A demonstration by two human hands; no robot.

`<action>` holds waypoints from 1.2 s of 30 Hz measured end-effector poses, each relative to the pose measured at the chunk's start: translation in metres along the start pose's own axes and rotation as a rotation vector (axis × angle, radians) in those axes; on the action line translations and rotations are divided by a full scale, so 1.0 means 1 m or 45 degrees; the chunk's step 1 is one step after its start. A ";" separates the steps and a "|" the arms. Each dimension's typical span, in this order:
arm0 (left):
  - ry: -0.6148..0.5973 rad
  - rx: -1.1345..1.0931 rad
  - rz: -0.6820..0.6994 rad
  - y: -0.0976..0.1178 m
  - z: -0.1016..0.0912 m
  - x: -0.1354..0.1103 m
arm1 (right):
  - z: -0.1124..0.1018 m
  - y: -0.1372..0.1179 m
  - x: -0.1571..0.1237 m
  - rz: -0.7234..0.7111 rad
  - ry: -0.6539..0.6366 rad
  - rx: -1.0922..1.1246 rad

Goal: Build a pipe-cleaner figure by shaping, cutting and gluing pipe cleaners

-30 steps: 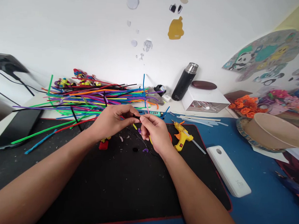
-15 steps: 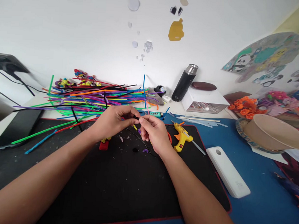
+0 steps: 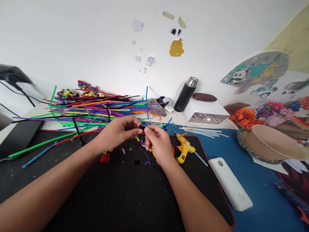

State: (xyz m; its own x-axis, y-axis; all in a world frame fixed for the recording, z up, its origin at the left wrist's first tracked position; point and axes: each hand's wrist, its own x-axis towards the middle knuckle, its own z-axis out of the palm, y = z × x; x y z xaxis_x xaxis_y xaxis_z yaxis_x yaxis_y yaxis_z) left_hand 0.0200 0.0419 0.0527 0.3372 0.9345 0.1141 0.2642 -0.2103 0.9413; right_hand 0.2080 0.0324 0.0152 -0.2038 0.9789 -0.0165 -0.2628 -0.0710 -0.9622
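So I've got this tiny black fuzzy piece (image 3: 143,128) held up over the black desk mat (image 3: 121,196): thumb and forefinger of my left hand (image 3: 115,132) pinching one side, same kind of pinch from my right hand (image 3: 160,145) on the other. My fingers mostly cover it, so can't tell its full shape. Looks like chenille stem; if so, I'd expect next to no weight, soft fuzz over bendy wire, not slippery, pretty hard to break. I'd take it right at the ends, fingertips only, since squeezing the middle would probably flatten the fuzz. Off to the right there's a yellow glue gun (image 3: 185,148), then a messy pile of chenille stems (image 3: 114,109) further back, and a black thermos (image 3: 185,96) near the wall.
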 end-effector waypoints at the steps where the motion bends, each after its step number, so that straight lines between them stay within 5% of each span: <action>1: 0.007 0.002 0.006 0.000 0.000 0.000 | 0.000 0.000 0.000 -0.013 -0.009 -0.025; 14: 0.073 0.143 0.010 0.005 -0.003 -0.002 | 0.002 0.003 -0.003 -0.075 -0.157 -0.177; 36: -0.087 0.261 -0.102 0.007 -0.002 -0.001 | 0.000 0.000 0.000 -0.073 -0.002 -0.025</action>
State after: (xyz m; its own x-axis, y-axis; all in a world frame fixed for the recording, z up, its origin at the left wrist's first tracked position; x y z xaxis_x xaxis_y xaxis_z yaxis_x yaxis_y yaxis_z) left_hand 0.0202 0.0405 0.0598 0.3661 0.9305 0.0132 0.4681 -0.1964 0.8616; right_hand 0.2078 0.0327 0.0157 -0.1906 0.9809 0.0389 -0.2556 -0.0114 -0.9667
